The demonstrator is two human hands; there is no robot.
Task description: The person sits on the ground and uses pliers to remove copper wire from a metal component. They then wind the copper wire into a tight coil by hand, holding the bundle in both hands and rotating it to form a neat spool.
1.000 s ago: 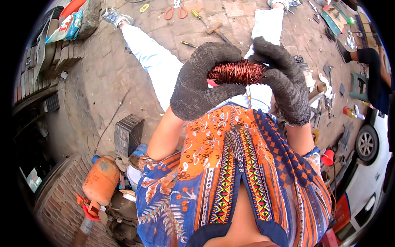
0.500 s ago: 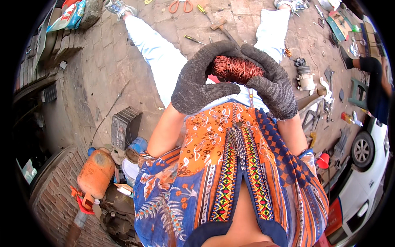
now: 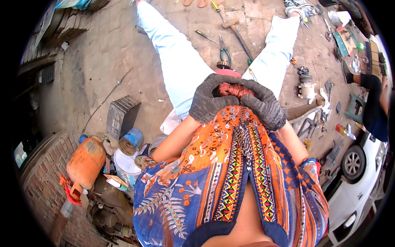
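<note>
A bundle of reddish copper wire windings (image 3: 234, 89) is held close against my lap, between both gloved hands. My left hand (image 3: 210, 99), in a dark grey knitted glove, wraps round its left side. On the other side my right hand (image 3: 265, 105), gloved the same way, closes round it, the fingers reaching over the far edge. The lower part of the windings is hidden behind the gloves. Just beyond the hands a pink-red round thing (image 3: 227, 73) shows between my thighs. Green-handled pliers (image 3: 224, 53) lie on the ground past it, next to a small dark toothed round part (image 3: 223, 64).
A hammer (image 3: 238, 35) and a yellow-handled screwdriver (image 3: 205, 36) lie on the paving ahead. To the left stand a black battery (image 3: 122, 116), paint cans (image 3: 131, 141) and an orange gas cylinder (image 3: 86, 161). Metal parts (image 3: 306, 87), another person's leg (image 3: 368, 80) and a white car (image 3: 364, 193) are at right.
Both hands have drawn the copper windings nearer to my body and lower, covering more of them. The pliers and the pink-red thing beyond now show more fully.
</note>
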